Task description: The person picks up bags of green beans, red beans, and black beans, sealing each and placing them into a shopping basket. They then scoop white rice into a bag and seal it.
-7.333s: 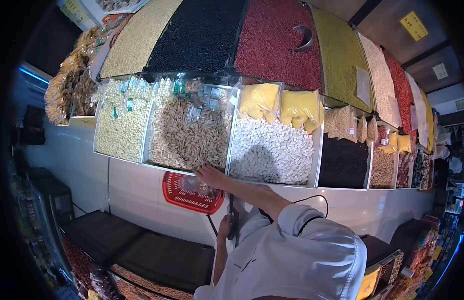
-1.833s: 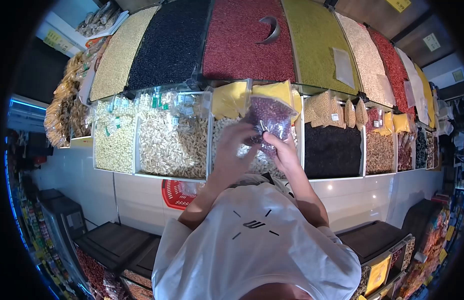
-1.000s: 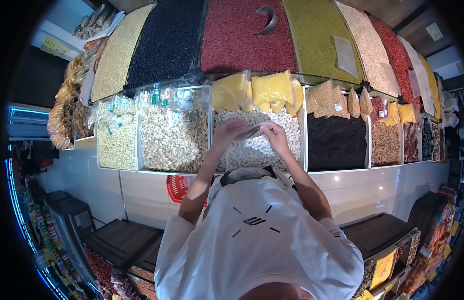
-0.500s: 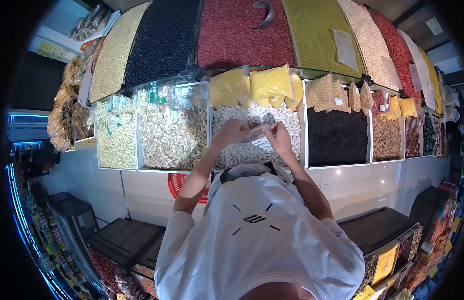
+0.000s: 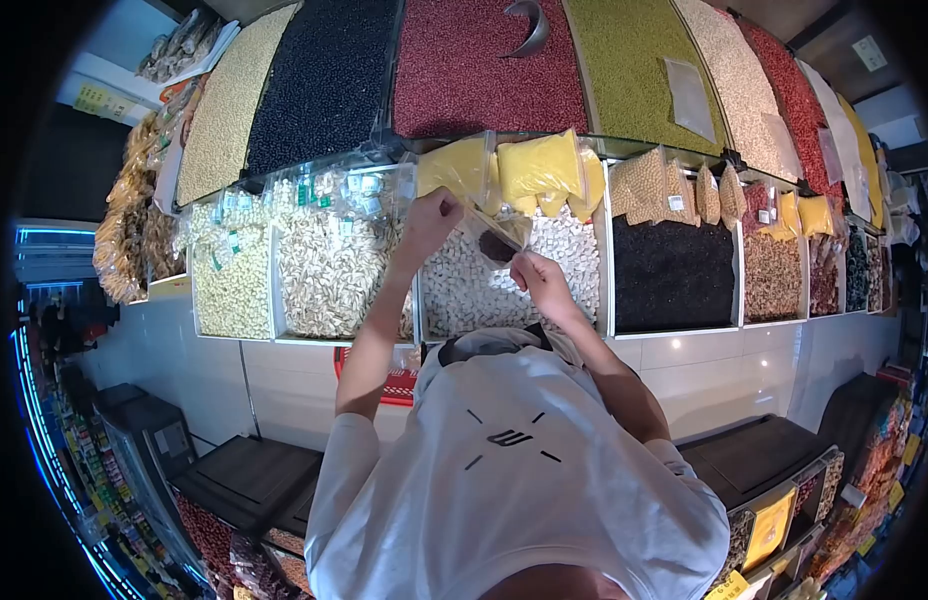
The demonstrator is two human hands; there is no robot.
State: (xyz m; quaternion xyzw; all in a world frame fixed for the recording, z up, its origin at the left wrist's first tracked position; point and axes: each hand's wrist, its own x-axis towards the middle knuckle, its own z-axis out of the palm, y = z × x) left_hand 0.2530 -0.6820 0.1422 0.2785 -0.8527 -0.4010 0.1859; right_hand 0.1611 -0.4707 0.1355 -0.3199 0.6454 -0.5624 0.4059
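Observation:
A clear plastic bag (image 5: pixel 501 243) with something dark in its lower part hangs tilted between my hands, over a bin of white chunky pieces (image 5: pixel 454 300). My left hand (image 5: pixel 432 225) is closed in a pinch at the bag's upper left end. Lower and to the right, my right hand (image 5: pixel 544 285) has its fingers closed at the bag's other edge. What the dark contents are, I cannot make out. Just beyond the bag lie sealed bags of yellow grain (image 5: pixel 540 170).
Left is a bin of pale dried slices (image 5: pixel 334 280); right, one of black seeds (image 5: pixel 674 275). Behind rise sloped bins of red beans (image 5: pixel 474 80), black beans (image 5: pixel 324 80) and green beans (image 5: pixel 624 70). A curved scoop (image 5: pixel 529 30) lies on the red beans. A red basket (image 5: pixel 399 388) stands below.
My left hand has moved up and left, and my right hand slightly down and left. The bag has turned from nearly level to a steep slant, showing its dark contents.

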